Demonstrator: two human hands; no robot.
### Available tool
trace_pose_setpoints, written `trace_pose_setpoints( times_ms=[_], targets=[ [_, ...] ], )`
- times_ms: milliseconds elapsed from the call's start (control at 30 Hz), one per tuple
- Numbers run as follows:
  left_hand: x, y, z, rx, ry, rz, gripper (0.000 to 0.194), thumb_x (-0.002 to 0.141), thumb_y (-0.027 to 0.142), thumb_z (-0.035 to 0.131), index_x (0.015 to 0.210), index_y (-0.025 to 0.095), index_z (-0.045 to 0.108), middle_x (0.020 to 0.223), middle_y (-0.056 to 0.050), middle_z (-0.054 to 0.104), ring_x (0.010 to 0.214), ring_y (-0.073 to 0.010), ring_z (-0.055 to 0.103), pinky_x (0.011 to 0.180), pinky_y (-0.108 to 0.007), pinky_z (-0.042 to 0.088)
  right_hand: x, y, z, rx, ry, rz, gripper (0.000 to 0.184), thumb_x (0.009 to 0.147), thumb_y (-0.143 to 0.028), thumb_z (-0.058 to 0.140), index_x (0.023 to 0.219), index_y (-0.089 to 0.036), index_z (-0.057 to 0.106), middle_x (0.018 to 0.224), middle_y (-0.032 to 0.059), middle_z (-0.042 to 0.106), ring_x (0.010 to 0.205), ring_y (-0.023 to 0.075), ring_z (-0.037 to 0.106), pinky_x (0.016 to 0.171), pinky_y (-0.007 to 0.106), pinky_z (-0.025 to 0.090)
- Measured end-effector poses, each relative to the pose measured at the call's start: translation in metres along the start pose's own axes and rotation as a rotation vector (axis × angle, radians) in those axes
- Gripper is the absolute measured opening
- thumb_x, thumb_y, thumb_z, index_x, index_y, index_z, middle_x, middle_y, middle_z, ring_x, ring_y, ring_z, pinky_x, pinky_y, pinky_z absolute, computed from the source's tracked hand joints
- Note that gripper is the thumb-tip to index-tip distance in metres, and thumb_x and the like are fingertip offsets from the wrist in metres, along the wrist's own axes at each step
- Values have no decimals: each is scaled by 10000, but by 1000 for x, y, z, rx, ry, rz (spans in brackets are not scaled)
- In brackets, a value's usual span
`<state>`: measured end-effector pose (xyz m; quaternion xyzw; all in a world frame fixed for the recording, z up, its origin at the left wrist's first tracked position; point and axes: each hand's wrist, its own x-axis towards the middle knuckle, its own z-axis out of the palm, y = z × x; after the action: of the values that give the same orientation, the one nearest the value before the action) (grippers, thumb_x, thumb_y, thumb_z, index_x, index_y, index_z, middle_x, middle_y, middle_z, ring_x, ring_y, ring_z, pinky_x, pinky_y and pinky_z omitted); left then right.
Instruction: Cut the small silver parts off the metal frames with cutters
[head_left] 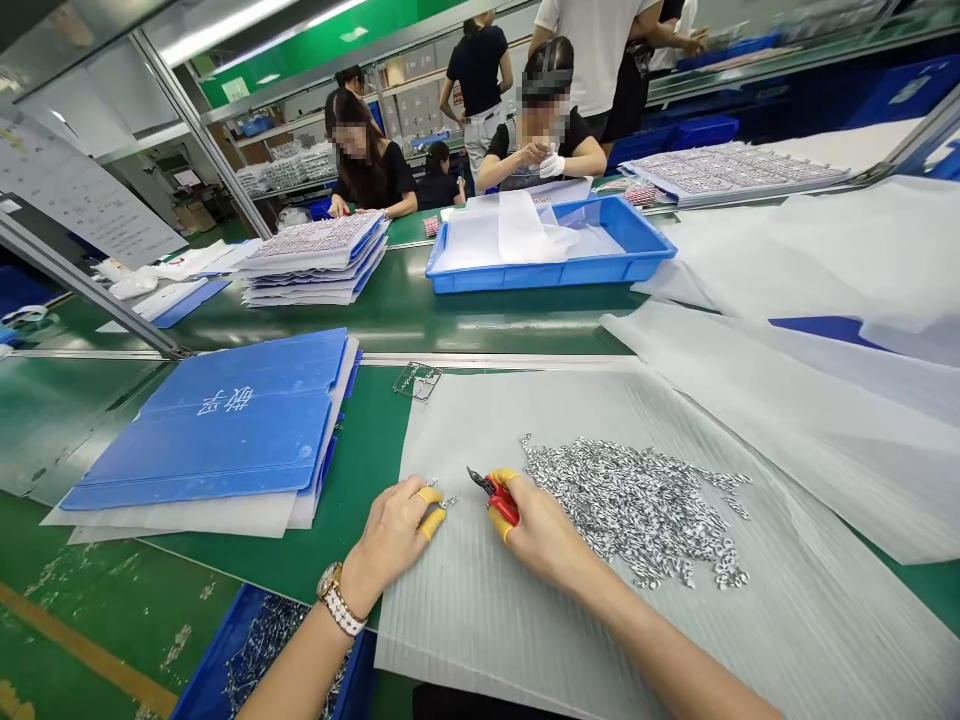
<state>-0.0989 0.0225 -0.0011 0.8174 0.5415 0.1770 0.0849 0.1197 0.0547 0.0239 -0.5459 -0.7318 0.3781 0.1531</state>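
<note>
My left hand rests on a white foam sheet, with yellow finger cots on thumb and forefinger pinching a small silver metal part. My right hand, also wearing yellow finger cots, is closed around red-handled cutters whose dark jaws point left toward that part. A wide pile of small silver metal parts lies on the sheet just right of my right hand. A watch sits on my left wrist.
A stack of blue corrugated boards lies to the left. A blue bin with metal parts is below my left arm. A small metal frame lies ahead. Across the green belt are a blue tray, stacked trays and several seated and standing people.
</note>
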Motion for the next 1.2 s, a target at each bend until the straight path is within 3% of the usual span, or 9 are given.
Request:
trace_pose_setpoints(
  times_ms=[133,267,367,433,700,1000,1200],
  targets=[
    [1,-4,-1,-161,84,-58,196,889,210,474,958,205,657,877,-49,643,737,-145,598,661,-265,473,-3,2,-2,61,-2,-12,202,778,-159,485,971,-202,528,807,32,649,722,192,586,621,271,380],
    [1,3,-2,-550,215,-312,176,854,301,535,874,179,660,796,-43,645,600,-123,563,540,-240,446,-4,1,0,236,23,-47,184,793,-229,492,975,-211,515,810,19,625,750,194,581,652,293,411],
    [6,19,-2,-941,206,-511,228,810,387,584,813,161,613,760,-42,671,427,-82,501,436,-227,403,0,0,8,463,52,-73,236,807,-282,493,1033,-212,497,828,8,606,753,181,583,662,297,437],
    [11,30,-1,-1084,180,-575,253,768,405,627,778,155,589,729,-42,683,354,-55,434,382,-211,346,3,0,15,588,60,-100,253,811,-298,499,1049,-213,491,823,-1,594,739,169,579,642,287,443],
    [25,49,7,-1173,192,-626,238,663,337,726,747,145,613,603,-9,637,428,-60,436,386,-167,279,10,0,24,824,82,-132,279,786,-262,524,1058,-216,482,800,-18,554,724,149,553,636,280,443],
    [27,55,13,-1230,247,-562,261,656,363,749,761,153,634,642,-1,612,511,-89,497,464,-202,380,10,-3,27,904,133,-101,300,739,-272,570,1025,-216,497,803,-8,574,747,162,578,699,314,480],
    [32,63,15,-1303,314,-616,321,619,393,780,755,149,622,668,3,598,486,-73,472,451,-207,375,10,-6,29,953,188,-59,315,734,-294,579,1027,-213,498,833,6,602,797,177,603,771,342,487]
  ],
)
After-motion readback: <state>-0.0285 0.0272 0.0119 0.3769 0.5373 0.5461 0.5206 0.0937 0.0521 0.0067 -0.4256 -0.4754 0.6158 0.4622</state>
